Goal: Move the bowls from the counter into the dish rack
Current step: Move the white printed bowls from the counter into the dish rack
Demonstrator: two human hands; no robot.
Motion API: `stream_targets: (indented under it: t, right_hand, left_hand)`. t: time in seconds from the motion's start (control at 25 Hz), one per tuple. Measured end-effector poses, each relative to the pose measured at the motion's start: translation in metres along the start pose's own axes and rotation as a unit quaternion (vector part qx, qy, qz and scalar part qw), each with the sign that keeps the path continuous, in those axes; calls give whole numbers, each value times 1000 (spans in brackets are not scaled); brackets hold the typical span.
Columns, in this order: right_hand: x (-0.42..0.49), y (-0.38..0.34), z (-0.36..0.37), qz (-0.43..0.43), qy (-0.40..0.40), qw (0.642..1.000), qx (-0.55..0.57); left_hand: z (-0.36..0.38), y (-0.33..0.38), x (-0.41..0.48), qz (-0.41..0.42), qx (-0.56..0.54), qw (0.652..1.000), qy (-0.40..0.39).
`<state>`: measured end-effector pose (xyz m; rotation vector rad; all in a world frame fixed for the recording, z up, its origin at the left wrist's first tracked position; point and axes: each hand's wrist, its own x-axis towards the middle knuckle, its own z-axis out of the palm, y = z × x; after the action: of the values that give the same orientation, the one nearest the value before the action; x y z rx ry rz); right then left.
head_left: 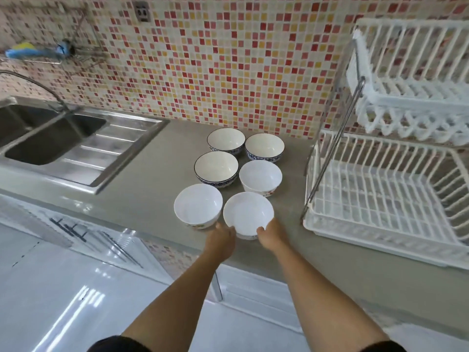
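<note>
Gripping the nearest white bowl (248, 214) at its near rim, the left hand (221, 240) and right hand (272, 235) were closed on it at the tabletop's (142, 199) front edge. Advised: lift level, clear neighbouring bowl (198, 209), carry right to the empty dish rack (385, 199).

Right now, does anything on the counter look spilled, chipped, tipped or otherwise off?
Nothing stands out. Six white ceramic bowls sit upright and empty on the grey counter; both hands cup the nearest bowl. The white plastic dish rack stands level, holding nothing.
</note>
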<state>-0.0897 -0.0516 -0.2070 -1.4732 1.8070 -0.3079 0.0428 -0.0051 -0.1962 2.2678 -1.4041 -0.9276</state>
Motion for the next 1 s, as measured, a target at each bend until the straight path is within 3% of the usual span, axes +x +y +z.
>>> stream_targets:
  t: [0.2, 0.4, 0.6, 0.76, 0.88, 1.0]
  right_hand:
    - [-8, 4, -28, -41, -7, 999, 4]
    - [-47, -9, -82, -193, 56, 978, -58]
    - [-103, -80, -155, -335, 179, 925, 30]
    - [-151, -119, -220, -395, 231, 883, 106]
    - [-174, -128, -276, -422, 275, 854, 135]
    - [-184, -124, -331, -433, 274, 847, 142]
  left_hand:
    - [1, 1, 12, 13, -16, 998, -65]
    - [-31, 28, 3, 87, -136, 986, -49]
    - [-109, 98, -23, 199, -362, 911, -11]
    - [-160, 162, -42, 277, -479, 832, -41]
    - [-185, 218, -68, 360, -487, 794, -53]
    - [-202, 264, -88, 414, -429, 800, -60]
